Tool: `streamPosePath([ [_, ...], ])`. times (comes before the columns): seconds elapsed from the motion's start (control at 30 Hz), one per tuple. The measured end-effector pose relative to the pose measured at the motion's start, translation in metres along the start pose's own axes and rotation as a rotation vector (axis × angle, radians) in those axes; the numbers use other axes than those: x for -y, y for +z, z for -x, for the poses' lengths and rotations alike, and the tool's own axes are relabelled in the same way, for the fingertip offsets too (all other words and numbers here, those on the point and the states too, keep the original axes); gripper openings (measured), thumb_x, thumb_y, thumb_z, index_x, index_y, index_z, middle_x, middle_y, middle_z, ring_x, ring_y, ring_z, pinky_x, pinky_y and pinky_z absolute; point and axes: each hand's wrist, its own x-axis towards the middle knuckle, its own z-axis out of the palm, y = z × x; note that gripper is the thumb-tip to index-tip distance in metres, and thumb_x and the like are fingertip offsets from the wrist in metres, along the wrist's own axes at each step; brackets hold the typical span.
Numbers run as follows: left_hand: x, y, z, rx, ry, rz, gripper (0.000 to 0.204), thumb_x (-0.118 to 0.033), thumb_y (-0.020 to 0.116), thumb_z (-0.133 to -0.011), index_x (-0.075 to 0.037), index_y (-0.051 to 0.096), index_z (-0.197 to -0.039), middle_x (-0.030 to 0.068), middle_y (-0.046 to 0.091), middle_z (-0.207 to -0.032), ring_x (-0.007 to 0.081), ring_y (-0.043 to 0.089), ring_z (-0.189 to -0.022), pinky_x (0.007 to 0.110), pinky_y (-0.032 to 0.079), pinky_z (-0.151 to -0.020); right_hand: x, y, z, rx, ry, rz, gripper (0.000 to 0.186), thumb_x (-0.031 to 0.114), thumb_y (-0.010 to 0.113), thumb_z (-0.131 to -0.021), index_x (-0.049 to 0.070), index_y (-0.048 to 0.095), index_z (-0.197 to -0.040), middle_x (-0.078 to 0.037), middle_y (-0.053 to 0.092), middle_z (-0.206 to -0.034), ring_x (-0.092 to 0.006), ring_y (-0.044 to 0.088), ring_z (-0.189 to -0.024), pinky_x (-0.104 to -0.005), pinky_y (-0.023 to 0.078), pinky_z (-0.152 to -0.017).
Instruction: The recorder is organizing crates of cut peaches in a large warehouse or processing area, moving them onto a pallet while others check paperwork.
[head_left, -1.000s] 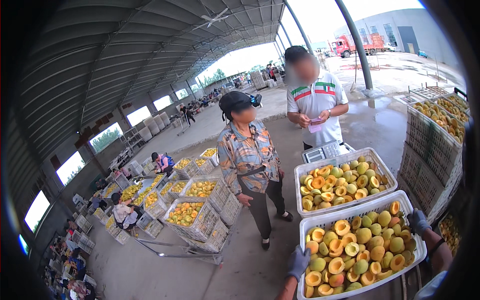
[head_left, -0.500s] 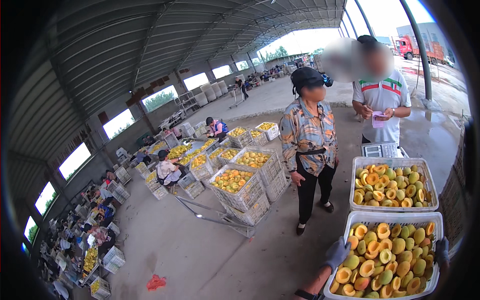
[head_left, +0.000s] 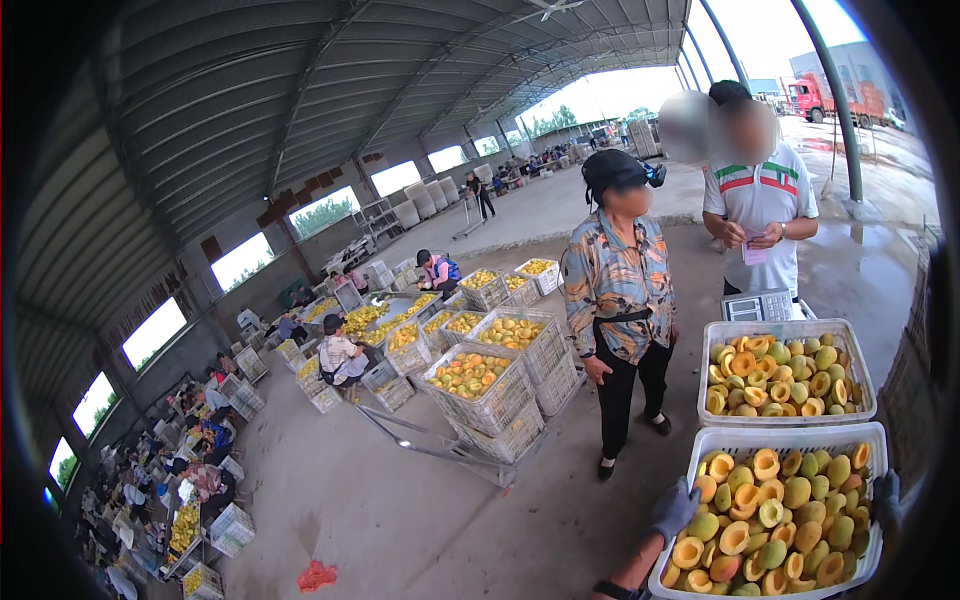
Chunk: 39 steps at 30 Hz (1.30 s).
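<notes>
My left hand [head_left: 672, 512], in a grey glove, grips the left rim of the white plastic crate [head_left: 780, 436] at bottom right, which is full of halved yellow-orange and green fruit [head_left: 765, 466]. My right hand [head_left: 886, 500], also gloved, is closed on the crate's right side, partly in shadow at the frame's edge. Just beyond sits a second white crate [head_left: 712, 332] of halved fruit, with a grey scale display [head_left: 755, 306] behind it.
A person in a patterned shirt [head_left: 620, 280] stands left of the crates; another in white [head_left: 760, 200] holds pink slips behind the scale. Stacked fruit crates [head_left: 500, 420] rest on a trolley at centre. Several seated people [head_left: 345, 355] are among crates at left; a post [head_left: 852, 140] is right.
Since one second ago my view has swung left, so people and crates appear farther right and more of the shed shows. My hands stay on the crate. Little differs from half a second ago.
</notes>
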Motion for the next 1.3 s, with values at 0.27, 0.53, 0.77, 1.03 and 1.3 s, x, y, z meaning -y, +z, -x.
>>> streamPosePath([
  [0.27,0.000,-0.007,0.002,0.017,-0.029,0.065,0.039,-0.039,0.056,-0.094,-0.001,0.051,-0.102,0.0272,0.065,-0.090,0.0470,0.063,-0.086,0.053,0.049,-0.074,0.072,-0.020,-0.002,0.167,0.254,-0.218,0.014,0.008,0.055,-0.088,0.001,0.052,-0.100,-0.012,0.052,-0.086,-0.0255,0.051,-0.081,-0.0400,0.045,-0.072],
  [0.53,0.009,-0.010,-0.001,0.048,-0.063,0.128,0.040,-0.035,0.062,-0.092,0.003,0.052,-0.100,0.0265,0.063,-0.091,0.0420,0.063,-0.086,0.046,0.049,-0.072,0.140,-0.069,0.001,0.271,0.277,-0.228,0.011,0.009,0.056,-0.088,-0.001,0.052,-0.090,-0.012,0.053,-0.072,-0.0205,0.054,-0.061,-0.0393,0.045,-0.053],
  [0.77,-0.013,-0.012,0.002,0.066,-0.041,0.131,0.041,-0.035,0.064,-0.090,0.004,0.054,-0.098,0.0297,0.062,-0.094,0.0445,0.062,-0.089,0.048,0.048,-0.076,0.118,-0.069,0.008,0.234,0.212,-0.103,0.022,0.014,0.058,-0.086,-0.006,0.056,-0.095,-0.027,0.062,-0.083,-0.0403,0.065,-0.079,-0.0454,0.050,-0.067],
  [1.03,0.009,0.002,-0.005,-0.103,0.102,-0.065,0.040,-0.032,0.065,-0.089,0.006,0.057,-0.098,0.0269,0.066,-0.088,0.0443,0.064,-0.082,0.047,0.049,-0.070,0.150,-0.096,0.010,0.340,0.306,-0.112,0.027,0.020,0.058,-0.089,-0.006,0.057,-0.096,-0.029,0.065,-0.086,-0.0424,0.066,-0.085,-0.0458,0.051,-0.074],
  [1.3,-0.019,-0.023,0.007,0.018,-0.037,0.003,0.039,-0.028,0.067,-0.086,0.007,0.058,-0.101,0.0284,0.065,-0.092,0.0388,0.066,-0.086,0.046,0.049,-0.073,0.191,-0.128,0.008,0.457,0.405,-0.144,0.032,0.027,0.055,-0.090,-0.004,0.059,-0.099,-0.025,0.068,-0.088,-0.0404,0.067,-0.083,-0.0446,0.052,-0.073],
])
